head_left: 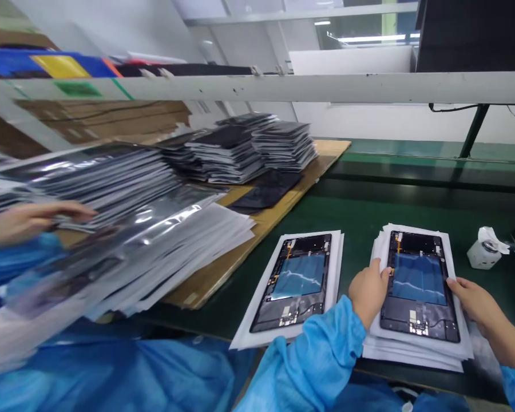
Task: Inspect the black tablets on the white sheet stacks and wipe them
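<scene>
A tablet with its back off [419, 317], its innards and a blue-filmed battery showing, lies on a stack of white sheets [412, 361]. My left hand [369, 290] grips its left edge with curled fingers. At the opposite edge, my right hand [476, 303] holds the same tablet, fingertips on the frame and part of the fingers hidden. To the left of my left hand, a second open tablet [261, 323] rests on white sheets [242, 337], tilted the same way in view.
A small white dispenser bottle [484, 255] stands at right on the green table [352, 212]. On the left, a co-worker's hand [47, 220] is beside stacked sleeved panels [124, 177]. More dark stacks [283, 143] sit on a brown board [326, 157]. A white shelf beam [347, 88] crosses above.
</scene>
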Demonstrator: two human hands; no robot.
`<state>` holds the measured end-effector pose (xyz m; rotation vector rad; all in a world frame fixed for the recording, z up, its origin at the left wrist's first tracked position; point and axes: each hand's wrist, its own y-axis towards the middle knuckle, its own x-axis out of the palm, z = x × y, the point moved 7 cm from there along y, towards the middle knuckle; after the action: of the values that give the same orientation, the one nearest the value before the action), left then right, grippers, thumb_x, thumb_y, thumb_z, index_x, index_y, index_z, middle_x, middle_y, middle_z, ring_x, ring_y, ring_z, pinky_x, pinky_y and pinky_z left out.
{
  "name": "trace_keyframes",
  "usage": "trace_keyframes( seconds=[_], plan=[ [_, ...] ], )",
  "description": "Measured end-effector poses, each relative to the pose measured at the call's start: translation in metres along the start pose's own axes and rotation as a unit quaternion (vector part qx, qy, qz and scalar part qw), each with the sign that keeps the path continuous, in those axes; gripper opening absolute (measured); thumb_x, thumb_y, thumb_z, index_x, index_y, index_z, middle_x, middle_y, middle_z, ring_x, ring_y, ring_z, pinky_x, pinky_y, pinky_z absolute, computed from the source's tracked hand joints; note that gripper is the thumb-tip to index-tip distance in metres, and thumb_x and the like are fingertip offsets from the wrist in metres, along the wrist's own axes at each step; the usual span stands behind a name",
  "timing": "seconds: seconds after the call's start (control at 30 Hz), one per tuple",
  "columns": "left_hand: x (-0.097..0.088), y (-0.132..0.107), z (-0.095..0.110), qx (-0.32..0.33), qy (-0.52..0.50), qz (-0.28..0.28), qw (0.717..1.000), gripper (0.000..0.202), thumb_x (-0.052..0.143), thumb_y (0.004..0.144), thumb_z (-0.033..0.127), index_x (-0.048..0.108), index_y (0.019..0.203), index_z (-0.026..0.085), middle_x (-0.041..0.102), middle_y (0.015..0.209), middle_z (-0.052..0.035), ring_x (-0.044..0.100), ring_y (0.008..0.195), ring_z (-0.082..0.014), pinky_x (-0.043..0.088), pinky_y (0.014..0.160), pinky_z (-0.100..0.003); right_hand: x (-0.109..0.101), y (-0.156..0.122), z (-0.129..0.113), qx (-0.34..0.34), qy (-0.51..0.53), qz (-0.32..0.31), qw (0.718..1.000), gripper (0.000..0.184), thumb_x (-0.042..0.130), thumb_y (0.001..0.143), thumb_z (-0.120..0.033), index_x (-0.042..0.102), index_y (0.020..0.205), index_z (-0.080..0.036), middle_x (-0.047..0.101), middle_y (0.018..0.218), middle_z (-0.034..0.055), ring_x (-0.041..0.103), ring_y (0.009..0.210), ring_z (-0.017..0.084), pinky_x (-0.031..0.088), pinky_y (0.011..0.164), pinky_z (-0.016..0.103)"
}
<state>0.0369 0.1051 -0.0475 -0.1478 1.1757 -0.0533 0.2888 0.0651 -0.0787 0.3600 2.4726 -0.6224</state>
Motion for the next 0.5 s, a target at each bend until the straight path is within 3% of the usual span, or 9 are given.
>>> trace_keyframes(
  seconds=[0.07,0.17,0.37,0.5],
  plan=[
    [0.0,0.0,0.002,0.021,0.017,0.002,1.0,0.038,0.033,0.085,0.039,0.054,0.106,0.016,0.063,0.089,-0.0122,0.058,0.086,-0.0252,0.035,0.065,-0.028,0.001,0.0,-0.004,-0.006,-0.015,-0.027,1.0,0.044,0.043,0.072,-0.052,0.065,0.089,-0.018,0.064,0.079,0.0062,0.058,0.073,0.024,0.041,0.067,0.032],
    [0.009,0.002,-0.003,0.007,-0.014,-0.036,0.999,0.037,0.033,0.085,0.041,0.058,0.093,0.015,0.063,0.087,-0.0123,0.058,0.084,-0.0252,0.034,0.063,-0.028,-0.003,-0.002,-0.012,-0.012,-0.059,-0.015,0.998,0.037,0.043,0.072,-0.049,0.063,0.082,-0.02,0.063,0.084,0.0076,0.056,0.078,0.026,0.039,0.069,0.034],
    [0.028,0.013,-0.013,-0.023,-0.142,-0.065,0.987,0.04,0.033,0.084,0.04,0.058,0.073,0.012,0.062,0.079,-0.0123,0.058,0.075,-0.0208,0.033,0.059,-0.026,-0.004,-0.018,-0.033,-0.029,-0.083,0.021,0.996,0.037,0.034,0.076,-0.049,0.057,0.086,-0.023,0.061,0.086,0.0086,0.055,0.079,0.027,0.037,0.067,0.034],
    [0.024,0.011,-0.01,-0.023,-0.152,-0.039,0.987,0.035,0.031,0.085,0.033,0.057,0.074,0.012,0.062,0.08,-0.0117,0.056,0.074,-0.0185,0.034,0.061,-0.026,-0.002,-0.032,-0.041,-0.029,-0.046,0.039,0.998,0.039,0.029,0.079,-0.05,0.056,0.088,-0.023,0.062,0.087,0.0062,0.055,0.077,0.024,0.039,0.065,0.032]
  ],
)
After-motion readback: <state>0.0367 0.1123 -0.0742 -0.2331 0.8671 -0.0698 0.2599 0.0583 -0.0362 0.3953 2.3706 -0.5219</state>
